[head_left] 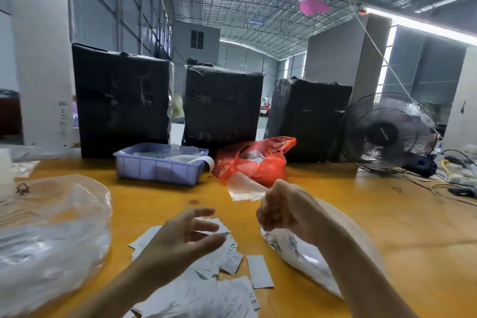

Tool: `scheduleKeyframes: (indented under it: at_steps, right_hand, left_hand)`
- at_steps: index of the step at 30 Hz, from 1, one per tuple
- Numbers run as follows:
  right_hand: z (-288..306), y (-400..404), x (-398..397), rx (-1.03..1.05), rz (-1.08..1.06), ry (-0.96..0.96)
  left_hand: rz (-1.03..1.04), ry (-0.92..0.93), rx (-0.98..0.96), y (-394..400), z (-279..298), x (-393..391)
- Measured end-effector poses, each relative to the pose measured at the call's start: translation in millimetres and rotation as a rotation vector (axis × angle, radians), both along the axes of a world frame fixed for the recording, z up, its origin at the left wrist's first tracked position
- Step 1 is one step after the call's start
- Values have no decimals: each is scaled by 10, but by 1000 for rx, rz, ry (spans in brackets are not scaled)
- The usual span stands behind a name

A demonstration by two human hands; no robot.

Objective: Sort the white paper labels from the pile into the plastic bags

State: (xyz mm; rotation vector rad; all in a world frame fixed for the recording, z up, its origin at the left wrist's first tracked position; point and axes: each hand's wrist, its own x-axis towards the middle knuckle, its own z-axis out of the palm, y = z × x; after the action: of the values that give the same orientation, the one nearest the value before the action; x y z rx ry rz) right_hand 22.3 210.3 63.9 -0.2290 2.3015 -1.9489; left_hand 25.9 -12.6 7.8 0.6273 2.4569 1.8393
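Warehouse hall behind; we note an orange bench (361, 214) carrying three black wrapped boxes (124, 100) along its far edge, with a black fan (387, 134) at the right. We record a large clear plastic bag (51, 235) at the left, a red bag (258, 160) and a blue tray (157, 165) near the boxes. White paper labels (227, 292) lie piled at the near edge. Left hand (180, 237) hovers over the pile, fingers spread, holding nothing. Right hand (284, 209), raised, pinches a small clear bag (245, 188).
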Motion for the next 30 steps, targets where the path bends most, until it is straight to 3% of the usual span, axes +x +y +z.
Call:
scheduleKeyframes:
  at_steps: [5, 9, 16, 22, 26, 30]
  right_hand:
    - [-225, -471, 36, -136, 196, -213]
    - [-356, -562, -10, -217, 174, -321]
    - [-492, -556, -104, -106, 193, -340]
    - [-477, -607, -42, -94, 130, -61]
    - [-409, -565, -28, -209, 31, -30]
    - [-248, -325, -65, -145, -93, 107]
  left_hand:
    - [-167, -319, 414, 36, 58, 25]
    - [1, -420, 617, -33, 48, -61]
    - [213, -339, 521, -51, -63, -117]
    - [215, -217, 376, -89, -15, -70]
    - [238, -239, 429, -98, -8, -74]
    - [248, -275, 479, -128, 16, -80]
